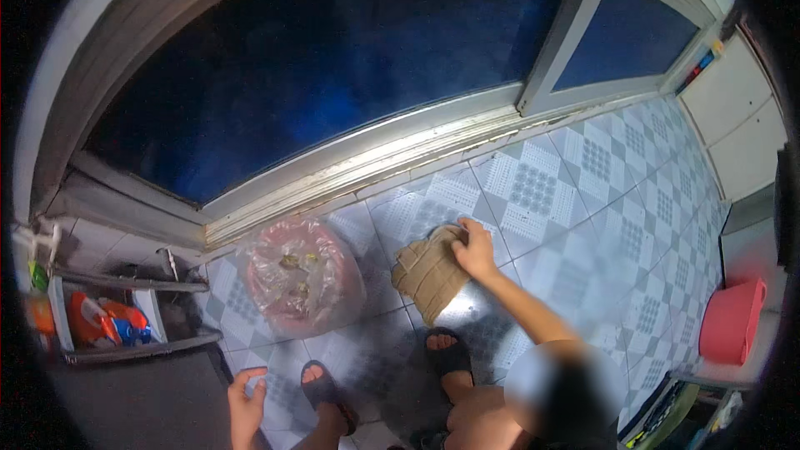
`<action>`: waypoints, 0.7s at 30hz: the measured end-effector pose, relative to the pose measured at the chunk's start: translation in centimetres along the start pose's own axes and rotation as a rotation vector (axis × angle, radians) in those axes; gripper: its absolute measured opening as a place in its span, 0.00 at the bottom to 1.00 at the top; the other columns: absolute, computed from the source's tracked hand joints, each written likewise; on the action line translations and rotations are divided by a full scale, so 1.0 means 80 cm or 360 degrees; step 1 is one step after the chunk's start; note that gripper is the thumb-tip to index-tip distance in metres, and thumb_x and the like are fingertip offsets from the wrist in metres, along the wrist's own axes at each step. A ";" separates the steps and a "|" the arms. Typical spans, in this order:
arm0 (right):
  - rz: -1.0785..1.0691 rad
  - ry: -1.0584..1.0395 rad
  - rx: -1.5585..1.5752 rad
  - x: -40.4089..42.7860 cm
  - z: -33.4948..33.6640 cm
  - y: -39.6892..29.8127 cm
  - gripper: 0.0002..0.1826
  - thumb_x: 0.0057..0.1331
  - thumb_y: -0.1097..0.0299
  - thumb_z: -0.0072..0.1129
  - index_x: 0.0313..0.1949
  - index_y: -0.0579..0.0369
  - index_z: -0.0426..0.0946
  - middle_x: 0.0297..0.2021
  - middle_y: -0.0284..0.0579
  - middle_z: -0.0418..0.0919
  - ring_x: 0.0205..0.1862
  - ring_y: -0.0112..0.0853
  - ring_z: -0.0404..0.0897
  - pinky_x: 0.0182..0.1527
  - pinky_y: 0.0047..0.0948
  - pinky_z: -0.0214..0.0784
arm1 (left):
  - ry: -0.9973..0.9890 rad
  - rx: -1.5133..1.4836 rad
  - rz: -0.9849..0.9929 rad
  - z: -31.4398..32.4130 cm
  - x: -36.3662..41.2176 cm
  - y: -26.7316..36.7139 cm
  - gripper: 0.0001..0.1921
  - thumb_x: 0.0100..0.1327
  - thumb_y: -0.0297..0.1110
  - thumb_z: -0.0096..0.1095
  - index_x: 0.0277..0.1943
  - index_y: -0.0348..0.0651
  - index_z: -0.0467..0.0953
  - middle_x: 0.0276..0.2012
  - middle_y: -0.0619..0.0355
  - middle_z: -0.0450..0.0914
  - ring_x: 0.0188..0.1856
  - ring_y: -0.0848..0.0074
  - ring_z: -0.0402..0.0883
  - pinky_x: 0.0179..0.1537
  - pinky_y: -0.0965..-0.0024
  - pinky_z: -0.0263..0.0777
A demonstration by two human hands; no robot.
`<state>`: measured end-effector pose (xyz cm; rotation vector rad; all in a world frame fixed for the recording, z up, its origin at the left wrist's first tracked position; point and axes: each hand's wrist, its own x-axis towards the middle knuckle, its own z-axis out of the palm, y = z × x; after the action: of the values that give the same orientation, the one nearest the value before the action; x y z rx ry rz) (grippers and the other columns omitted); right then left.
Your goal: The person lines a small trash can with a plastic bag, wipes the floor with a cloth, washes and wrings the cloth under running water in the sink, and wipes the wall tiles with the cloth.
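Observation:
Between the thumb and fingers of my right hand (475, 251) is the upper right edge of a tan cloth (431, 272). The cloth hangs spread and creased over the tiled floor, in front of my right foot in a black sandal (447, 353). My left hand (247, 397) is low at the left, its thumb and index finger apart with nothing between them. A round pink basin or tub (303, 278), covered with or inside a clear plastic bag, stands on the floor to the left of the cloth. Small yellowish bits show at its middle.
Ahead runs the metal track (375, 165) of a sliding glass door. A rack (134, 350) with orange and blue packets is at the left, beside a dark flat surface (144, 397). On the right stand a pink bucket (730, 323), a white cabinet (728, 106) and a low shelf (681, 412).

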<state>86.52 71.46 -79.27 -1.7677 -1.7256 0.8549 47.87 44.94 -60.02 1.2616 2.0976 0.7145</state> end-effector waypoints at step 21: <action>0.0783 0.0783 -0.1090 0.108 0.013 0.166 0.42 0.55 0.41 0.44 0.64 0.51 0.48 0.66 0.48 0.44 0.67 0.49 0.39 0.62 0.59 0.27 | -0.0239 -0.0398 -0.0426 0.038 0.004 0.004 0.07 0.59 0.28 0.55 0.39 0.35 0.74 0.36 0.56 0.78 0.37 0.79 0.74 0.42 0.77 0.64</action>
<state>94.52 79.32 -90.47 -2.6368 -1.3391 -0.0701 50.13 45.77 -61.96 0.8531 1.9365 0.7118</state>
